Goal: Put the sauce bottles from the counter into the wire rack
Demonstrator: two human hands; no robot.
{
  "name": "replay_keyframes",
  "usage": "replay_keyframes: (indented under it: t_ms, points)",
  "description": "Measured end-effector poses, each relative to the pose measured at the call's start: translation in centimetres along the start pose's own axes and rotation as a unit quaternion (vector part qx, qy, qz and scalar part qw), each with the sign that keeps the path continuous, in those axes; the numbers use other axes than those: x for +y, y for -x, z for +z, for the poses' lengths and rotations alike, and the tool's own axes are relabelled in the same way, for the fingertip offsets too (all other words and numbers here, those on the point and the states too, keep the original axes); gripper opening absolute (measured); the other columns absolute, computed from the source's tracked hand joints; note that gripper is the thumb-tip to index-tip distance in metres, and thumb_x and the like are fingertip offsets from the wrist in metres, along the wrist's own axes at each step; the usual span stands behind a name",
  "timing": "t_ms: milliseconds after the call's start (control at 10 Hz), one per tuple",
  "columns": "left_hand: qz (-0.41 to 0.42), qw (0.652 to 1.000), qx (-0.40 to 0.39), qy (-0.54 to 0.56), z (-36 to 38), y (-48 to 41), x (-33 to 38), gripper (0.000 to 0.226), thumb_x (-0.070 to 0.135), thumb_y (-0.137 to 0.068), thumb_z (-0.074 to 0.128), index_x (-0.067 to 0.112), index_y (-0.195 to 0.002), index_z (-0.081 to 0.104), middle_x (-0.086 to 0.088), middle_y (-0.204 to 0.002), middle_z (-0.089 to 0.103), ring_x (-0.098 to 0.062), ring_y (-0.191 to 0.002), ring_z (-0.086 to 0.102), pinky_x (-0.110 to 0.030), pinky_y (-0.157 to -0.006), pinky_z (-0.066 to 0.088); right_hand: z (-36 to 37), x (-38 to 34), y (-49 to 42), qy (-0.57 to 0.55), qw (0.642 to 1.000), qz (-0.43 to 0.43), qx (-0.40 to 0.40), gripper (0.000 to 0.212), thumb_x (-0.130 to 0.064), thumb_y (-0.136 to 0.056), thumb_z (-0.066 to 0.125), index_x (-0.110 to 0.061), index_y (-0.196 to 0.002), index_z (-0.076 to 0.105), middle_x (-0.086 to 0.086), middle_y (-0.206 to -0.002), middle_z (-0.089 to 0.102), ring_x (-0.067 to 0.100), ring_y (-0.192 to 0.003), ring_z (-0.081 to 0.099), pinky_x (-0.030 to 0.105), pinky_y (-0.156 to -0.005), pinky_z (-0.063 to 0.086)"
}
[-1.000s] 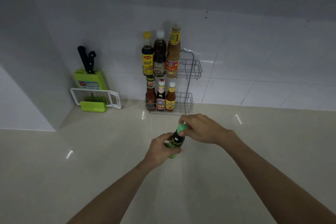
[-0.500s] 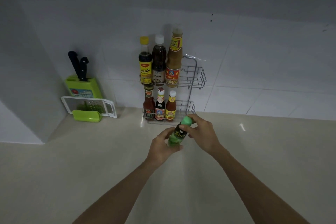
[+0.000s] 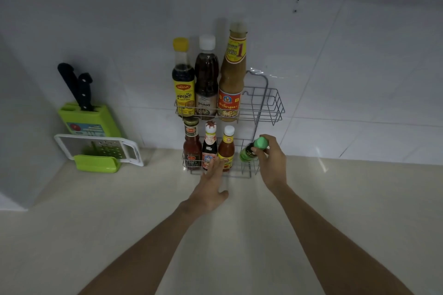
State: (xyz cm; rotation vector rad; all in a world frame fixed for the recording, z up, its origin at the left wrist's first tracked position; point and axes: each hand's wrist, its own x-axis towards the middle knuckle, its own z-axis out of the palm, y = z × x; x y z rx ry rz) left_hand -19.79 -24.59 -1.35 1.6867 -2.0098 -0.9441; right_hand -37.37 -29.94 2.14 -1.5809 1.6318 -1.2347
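Observation:
A two-tier wire rack (image 3: pixel 268 105) stands against the tiled wall. Its upper tier holds three tall bottles (image 3: pixel 206 79) on the left, with room on the right. Three small bottles (image 3: pixel 209 146) fill the left of the lower tier. My right hand (image 3: pixel 272 163) grips a small green-capped bottle (image 3: pixel 251 151) by its top, tilted, at the right end of the lower tier. My left hand (image 3: pixel 211 187) is flat with fingers apart, its fingertips at the rack's lower front edge, in front of the small bottles.
A green knife block (image 3: pixel 88 117) with two black-handled knives and a white-and-green grater (image 3: pixel 100 151) stand at the left corner of the beige counter (image 3: pixel 96 235). A wall juts out at far left.
Both hands moved forward to the rack. My left hand let go of the green-capped bottle and spread out at the rack's front; my right hand carried the bottle to the lower tier's right end.

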Motion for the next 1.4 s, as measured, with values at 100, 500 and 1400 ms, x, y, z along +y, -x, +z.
replay_keyframes:
  t_ms: [100, 500, 1400]
  points:
    - [0.022, 0.998, -0.005, -0.061, 0.2, -0.8, -0.7, 0.093, 0.022, -0.088, 0.058, 0.022, -0.150, -0.013, 0.000, -0.159, -0.017, -0.014, -0.145, -0.020, -0.044, -0.121, -0.001, 1.0, 0.3, -1.4, 0.030, 0.999, -0.004, -0.031, 0.028, -0.013, -0.089, 0.063, -0.015, -0.115, 0.053, 0.004, -0.102, 0.063, 0.026, -0.093, 0.059, 0.040, -0.081, 0.052]
    - [0.022, 0.993, -0.035, -0.109, 0.4, -1.8, -2.1, 0.093, 0.025, -0.089, 0.055, 0.016, -0.149, -0.014, -0.003, -0.158, -0.021, -0.017, -0.145, -0.020, -0.041, -0.121, -0.002, 3.0, 1.4, -3.1, 0.121, 0.983, -0.015, -0.138, 0.036, -0.015, -0.088, 0.065, -0.011, -0.122, 0.054, 0.013, -0.111, 0.062, 0.023, -0.096, 0.055, 0.030, -0.079, 0.044]
    - [-0.040, 0.988, -0.050, -0.140, -3.8, 2.4, -0.7, 0.065, 0.046, -0.099, 0.019, 0.016, -0.150, -0.009, -0.005, -0.159, -0.015, -0.020, -0.146, -0.019, -0.043, -0.117, -0.012, 1.7, -0.6, 3.7, 0.177, 0.979, -0.007, -0.104, 0.053, -0.036, -0.088, 0.057, -0.020, -0.135, 0.038, 0.009, -0.121, 0.060, 0.032, -0.113, 0.054, 0.045, -0.088, 0.050]
